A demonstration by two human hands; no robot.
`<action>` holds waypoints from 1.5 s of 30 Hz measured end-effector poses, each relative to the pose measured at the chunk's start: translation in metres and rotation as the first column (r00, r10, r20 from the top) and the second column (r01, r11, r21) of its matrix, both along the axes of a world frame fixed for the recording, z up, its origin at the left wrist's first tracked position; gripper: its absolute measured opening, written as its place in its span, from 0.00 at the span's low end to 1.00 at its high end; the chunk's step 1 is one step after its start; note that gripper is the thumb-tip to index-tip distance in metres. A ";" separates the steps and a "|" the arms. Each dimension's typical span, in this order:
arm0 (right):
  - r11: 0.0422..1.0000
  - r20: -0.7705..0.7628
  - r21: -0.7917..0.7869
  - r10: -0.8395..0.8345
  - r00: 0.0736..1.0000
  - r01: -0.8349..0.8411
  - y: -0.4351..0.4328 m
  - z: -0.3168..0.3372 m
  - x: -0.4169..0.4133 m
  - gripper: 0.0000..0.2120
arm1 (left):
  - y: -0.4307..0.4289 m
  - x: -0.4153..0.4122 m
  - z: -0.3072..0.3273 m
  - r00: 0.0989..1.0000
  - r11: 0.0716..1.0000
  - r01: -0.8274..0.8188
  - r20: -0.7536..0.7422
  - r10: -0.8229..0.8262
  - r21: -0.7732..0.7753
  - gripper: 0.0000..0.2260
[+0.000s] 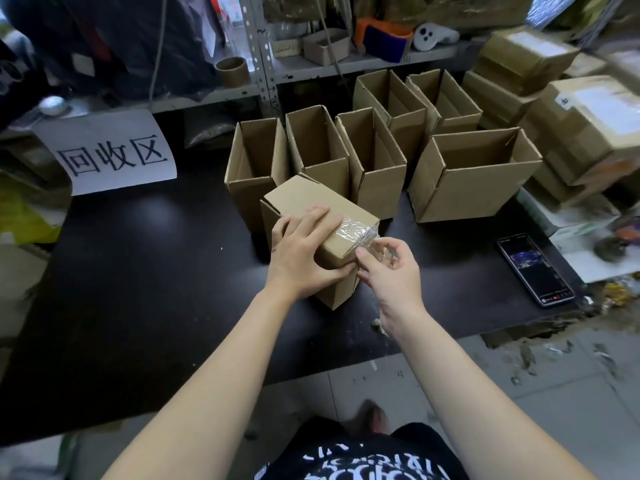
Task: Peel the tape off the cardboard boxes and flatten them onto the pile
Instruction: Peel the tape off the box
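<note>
Sealed stack [585, 133] right of the taped box [304, 199] blurred, cut off, taped box on the table [138, 271], near face hidden by left hand [304, 252] gripping it, right hand [391, 275] pinching tape [358, 232] at its right end, six open boxes [471, 174] behind, one phone [535, 270] right

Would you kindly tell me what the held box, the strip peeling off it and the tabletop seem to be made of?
The box: brown matte cardboard, probably corrugated, judging by its thick folded flaps. The strip: clear glossy plastic tape, crinkled, catching highlights. The tabletop: dark, smooth, faintly reflective; material unclear.
</note>
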State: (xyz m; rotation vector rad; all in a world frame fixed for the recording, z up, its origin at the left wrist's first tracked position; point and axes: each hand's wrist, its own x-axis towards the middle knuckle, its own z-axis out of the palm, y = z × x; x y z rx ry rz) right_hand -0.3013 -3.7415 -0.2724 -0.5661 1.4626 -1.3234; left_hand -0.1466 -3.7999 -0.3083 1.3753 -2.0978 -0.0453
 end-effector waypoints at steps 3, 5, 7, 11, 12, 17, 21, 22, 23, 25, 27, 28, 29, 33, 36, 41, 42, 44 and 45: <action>0.997 0.003 -0.036 -0.063 0.998 0.063 0.000 0.003 0.003 0.16 | -0.001 -0.005 0.001 1.000 1.000 0.002 0.014 -0.001 -0.029 0.33; 0.994 0.044 -0.030 -0.105 0.993 0.107 -0.004 0.004 0.005 0.17 | -0.001 -0.005 0.003 1.000 1.000 0.007 0.025 -0.006 -0.025 0.33; 0.992 0.107 0.016 -0.128 0.986 0.127 -0.008 0.004 0.006 0.16 | -0.001 -0.004 0.003 1.000 1.000 0.004 0.025 -0.004 -0.018 0.34; 0.995 0.325 0.096 -0.060 0.944 0.030 -0.015 0.007 0.007 0.15 | 0.004 0.005 0.005 0.999 0.999 -0.006 -0.050 0.004 -0.043 0.35; 0.993 0.408 0.113 -0.037 0.912 -0.011 -0.017 0.008 0.007 0.14 | 0.006 0.009 0.007 0.997 0.998 -0.011 -0.080 0.006 -0.058 0.35; 0.956 0.751 0.208 -0.022 0.660 -0.205 -0.020 0.006 0.004 0.09 | 0.010 0.027 0.018 0.993 0.997 0.043 -0.108 -0.050 -0.068 0.32; 0.917 0.717 0.331 -0.090 0.691 -0.224 -0.015 -0.020 0.004 0.08 | 0.017 0.034 0.000 0.993 0.986 0.105 -0.059 -0.097 0.132 0.33; 0.915 0.678 0.348 -0.094 0.729 -0.206 -0.014 -0.028 0.004 0.10 | 0.019 0.033 -0.007 0.995 0.977 0.097 -0.043 -0.091 0.189 0.34; 0.918 0.627 0.358 -0.100 0.773 -0.171 -0.012 -0.035 0.003 0.16 | 0.020 0.031 -0.014 0.996 0.967 0.088 -0.022 -0.086 0.239 0.34; 0.930 0.474 0.357 -0.100 0.875 -0.087 -0.008 -0.048 -0.001 0.26 | 0.020 0.024 -0.028 0.996 0.939 0.072 0.017 -0.083 0.336 0.35; 0.937 0.205 0.336 0.022 0.979 -0.091 0.002 -0.058 -0.004 0.21 | 0.019 0.017 -0.040 0.996 0.913 0.070 0.026 -0.087 0.401 0.33; 0.930 0.022 0.345 0.125 0.992 -0.125 0.007 -0.063 -0.005 0.19 | 0.018 0.014 -0.045 0.995 0.910 0.072 0.028 -0.091 0.409 0.32; 0.923 -0.164 0.355 0.219 0.962 -0.149 0.012 -0.067 -0.006 0.16 | 0.018 0.012 -0.048 0.995 0.912 0.073 0.032 -0.093 0.403 0.30; 0.910 -0.667 0.384 0.391 0.634 -0.158 0.019 -0.077 0.000 0.09 | 0.016 0.006 -0.054 0.997 0.925 0.070 0.003 -0.076 0.374 0.29; 0.943 -0.832 0.333 0.306 0.463 -0.024 0.018 -0.078 0.003 0.13 | 0.015 0.005 -0.055 0.999 0.927 0.051 -0.004 -0.053 0.372 0.28; 0.988 -0.904 0.118 0.147 0.402 -0.096 0.010 -0.090 -0.011 0.08 | 0.015 0.002 -0.056 1.000 0.928 0.028 -0.001 -0.030 0.372 0.27; 0.990 -0.915 0.075 0.115 0.386 -0.119 0.009 -0.093 -0.011 0.07 | 0.014 0.002 -0.056 1.000 0.929 0.029 -0.001 -0.030 0.369 0.27; 0.989 -0.933 0.025 0.075 0.352 -0.146 0.008 -0.095 -0.009 0.05 | 0.014 0.003 -0.056 0.999 0.931 0.031 0.003 -0.035 0.364 0.27; 0.988 -0.940 0.018 0.068 0.333 -0.152 0.007 -0.096 -0.008 0.04 | 0.014 0.003 -0.056 0.999 0.931 0.033 0.004 -0.037 0.363 0.27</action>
